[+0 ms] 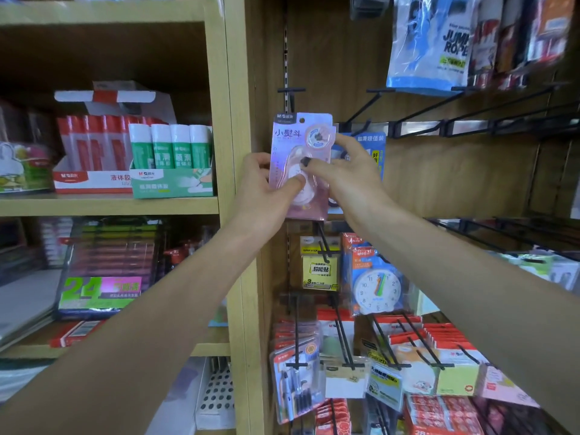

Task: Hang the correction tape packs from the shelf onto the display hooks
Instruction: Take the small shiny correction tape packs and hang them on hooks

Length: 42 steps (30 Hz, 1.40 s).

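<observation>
A pink correction tape pack (290,142) is held upright in front of the wooden display panel, its hang hole near the top. My left hand (266,186) grips its left edge, thumb pressed on the front. My right hand (345,174) pinches the pack from the right, fingers curled over its middle. An empty black display hook (290,91) sticks out just above the pack. A blue pack (375,152) hangs behind my right hand, partly hidden.
More black hooks (417,116) run along the rail to the right. Glue stick boxes (171,161) fill the shelf at left. Below hang a toy clock (378,287), sticky notes (320,271) and several carded packs. A jump rope bag (433,42) hangs above right.
</observation>
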{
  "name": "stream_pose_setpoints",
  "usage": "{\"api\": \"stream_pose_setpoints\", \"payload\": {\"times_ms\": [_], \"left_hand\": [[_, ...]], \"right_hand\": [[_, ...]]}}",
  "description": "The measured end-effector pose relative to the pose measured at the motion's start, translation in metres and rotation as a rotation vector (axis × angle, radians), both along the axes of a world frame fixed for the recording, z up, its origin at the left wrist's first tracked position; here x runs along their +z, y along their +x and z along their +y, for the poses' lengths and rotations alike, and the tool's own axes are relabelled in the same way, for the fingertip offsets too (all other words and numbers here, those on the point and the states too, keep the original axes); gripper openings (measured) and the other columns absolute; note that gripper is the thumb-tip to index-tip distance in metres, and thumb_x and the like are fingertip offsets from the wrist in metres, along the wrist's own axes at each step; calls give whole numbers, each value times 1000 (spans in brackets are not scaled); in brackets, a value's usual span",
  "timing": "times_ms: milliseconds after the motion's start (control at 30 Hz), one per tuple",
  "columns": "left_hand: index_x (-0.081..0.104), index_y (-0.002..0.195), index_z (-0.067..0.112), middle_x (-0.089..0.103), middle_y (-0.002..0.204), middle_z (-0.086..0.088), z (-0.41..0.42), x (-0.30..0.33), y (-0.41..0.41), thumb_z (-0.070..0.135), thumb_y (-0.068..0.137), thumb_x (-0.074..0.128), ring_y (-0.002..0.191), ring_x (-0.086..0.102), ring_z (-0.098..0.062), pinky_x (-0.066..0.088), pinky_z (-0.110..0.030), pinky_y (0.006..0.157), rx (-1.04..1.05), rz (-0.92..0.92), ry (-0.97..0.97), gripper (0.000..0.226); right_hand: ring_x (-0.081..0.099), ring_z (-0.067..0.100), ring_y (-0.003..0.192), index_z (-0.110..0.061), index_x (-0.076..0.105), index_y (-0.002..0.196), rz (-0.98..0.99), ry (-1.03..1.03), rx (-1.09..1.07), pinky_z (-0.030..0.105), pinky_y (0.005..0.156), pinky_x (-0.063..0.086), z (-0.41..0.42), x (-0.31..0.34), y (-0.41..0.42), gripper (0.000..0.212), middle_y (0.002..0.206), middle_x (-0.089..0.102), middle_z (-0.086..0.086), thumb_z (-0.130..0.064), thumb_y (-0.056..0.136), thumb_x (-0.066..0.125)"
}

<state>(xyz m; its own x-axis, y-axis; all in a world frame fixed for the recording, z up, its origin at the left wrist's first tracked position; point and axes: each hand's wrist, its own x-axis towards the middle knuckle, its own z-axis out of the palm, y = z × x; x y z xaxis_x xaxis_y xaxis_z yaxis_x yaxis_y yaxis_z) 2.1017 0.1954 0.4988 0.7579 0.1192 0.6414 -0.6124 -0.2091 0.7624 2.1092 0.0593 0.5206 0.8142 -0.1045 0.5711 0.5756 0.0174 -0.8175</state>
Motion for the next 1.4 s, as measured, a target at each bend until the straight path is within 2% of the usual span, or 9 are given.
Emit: {"api": "stream_pose_setpoints", "payload": {"times_ms": [167,300,400,533,700,867,1033,1233,1400], "left_hand": [[37,128,21,62,110,10,-3,-4,2,21,98,64,101,68,-10,59,-37,91,34,-47,83,41],[27,145,17,55,106,26,-4,-7,6,16,100,59,103,67,-6,57,-33,92,60,-96,119,55],[21,151,19,58,116,15,-3,-7,6,17,102,55,103,65,-9,54,-21,85,80,-104,203,59],[23,154,20,59,128,-11,-6,-7,11,25,104,48,109,63,-28,53,-38,90,174,-131,340,56],[24,156,18,38,131,-5,-9,-6,9,27,106,46,93,47,-17,34,-12,67,217,-118,432,55],[28,153,15,33,141,-14,-13,-1,19,26,104,48,117,52,-29,29,-13,77,259,-62,502,54],[20,156,10,3,163,-24,-23,-4,36,20,99,53,148,23,-45,28,-40,117,327,95,643,67],[8,159,9,10,159,-24,-33,-2,59,10,89,64,140,38,-46,34,-45,118,245,164,503,90],[1,161,32,2,161,-24,-28,-8,69,11,93,61,139,40,-48,39,-49,114,287,90,537,92]], "right_hand": [[78,20,85,-32,69,103,-11,-44,6,34,77,63,2,2,7,38,91,80,0,1,86,71],[77,16,80,-26,72,113,-16,-80,48,23,62,56,1,3,9,37,92,82,1,1,88,70],[78,15,82,-28,71,114,-12,-87,52,22,60,55,0,3,11,36,93,82,-1,-1,88,71],[75,13,74,-27,70,113,-18,-65,42,17,50,49,0,2,15,35,91,81,-3,-2,89,70],[70,-2,61,-33,51,126,-28,-16,6,19,55,56,0,0,23,49,63,72,-21,-4,92,70],[63,1,51,-31,52,130,-19,-38,-54,17,43,48,1,1,34,48,72,68,-9,-9,91,72],[74,21,94,-26,64,118,-13,-210,-200,39,87,60,6,-8,64,32,103,77,1,-23,88,74],[55,39,127,-14,53,142,15,-373,-350,39,98,43,14,-11,94,39,137,60,23,-24,105,48],[59,37,125,-23,39,154,-107,-360,-423,45,102,50,16,-17,103,63,138,60,17,-30,93,51]]}}
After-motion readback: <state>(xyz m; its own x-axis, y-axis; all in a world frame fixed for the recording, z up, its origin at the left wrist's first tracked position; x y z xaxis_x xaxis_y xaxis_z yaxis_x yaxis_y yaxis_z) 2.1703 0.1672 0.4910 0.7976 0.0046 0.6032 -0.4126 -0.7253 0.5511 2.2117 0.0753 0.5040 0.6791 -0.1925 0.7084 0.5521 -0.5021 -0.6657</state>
